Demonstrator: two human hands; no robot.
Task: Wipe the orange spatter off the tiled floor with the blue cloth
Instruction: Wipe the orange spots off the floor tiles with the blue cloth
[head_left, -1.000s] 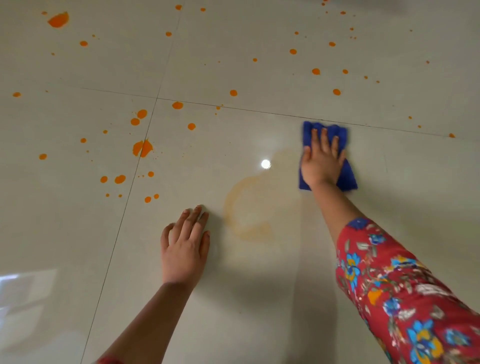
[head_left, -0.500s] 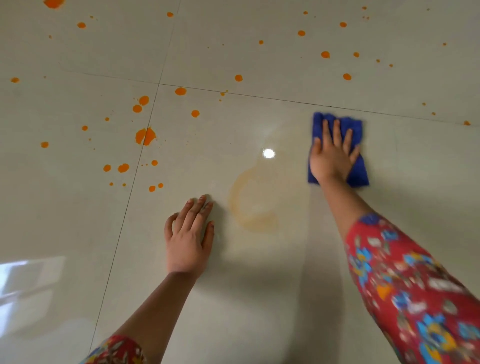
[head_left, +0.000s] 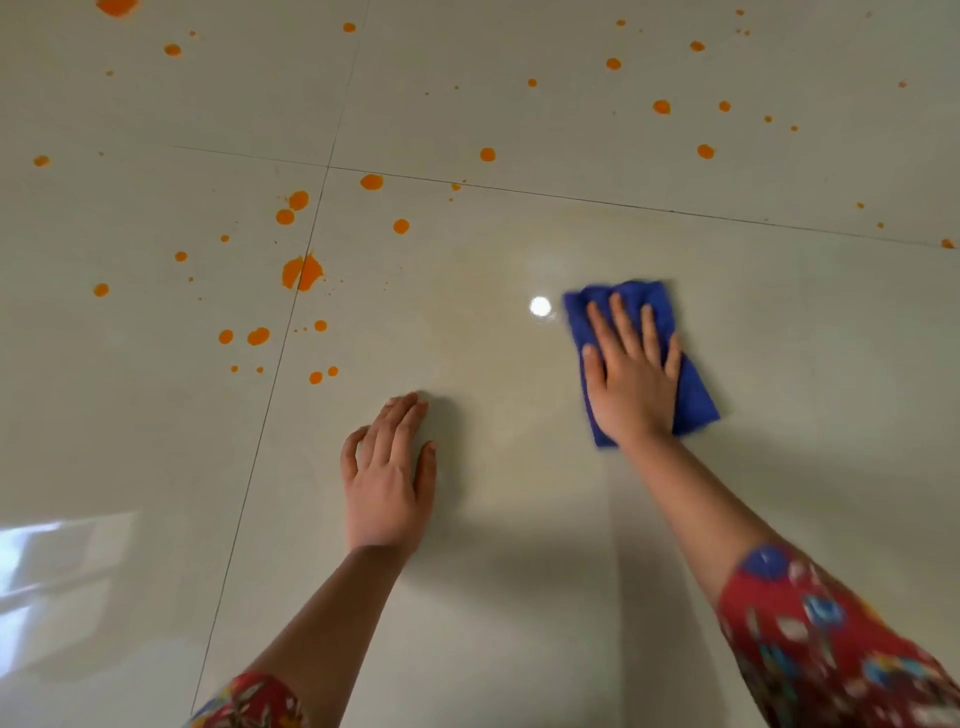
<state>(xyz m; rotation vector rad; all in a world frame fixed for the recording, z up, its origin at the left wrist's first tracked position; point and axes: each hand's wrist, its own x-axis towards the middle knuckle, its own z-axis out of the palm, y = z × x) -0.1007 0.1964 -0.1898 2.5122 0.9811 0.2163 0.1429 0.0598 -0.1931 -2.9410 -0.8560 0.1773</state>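
While the right hand (head_left: 631, 376) presses flat on the blue cloth (head_left: 691, 395), fingers spread and extended toward 12 o'clock, the cloth lies folded on the tiled floor (head_left: 519, 597) at roughly 2 o'clock from frame centre. The palm pins the cloth down rather than gripping it; no fingers curl round its edge. Cloth edges appear blurred.

Left hand (head_left: 387, 478) rests palm down on bare tile near centre, at 8 o'clock from the cloth and well apart from it. Its fingers lie loosely together, thumb out to the left, holding nothing.

Orange spatter (head_left: 301, 273) remains across the floor. The largest blot sits on the vertical grout line (head_left: 260, 441) at 10 o'clock from the left hand. Smaller drops cluster round it and below it, toward 9 o'clock of the frame. Further drops scatter over the two far tiles beyond the horizontal grout line (head_left: 623, 202), from 11 o'clock through 1 o'clock. One drop shows at the right edge, just below that line.

Tile between and just beyond the two hands carries no orange drops. A small bright light reflection (head_left: 540, 306) sits on the tile just left of the cloth's far corner. Red floral sleeves (head_left: 831, 649) cover both forearms at the lower edge.
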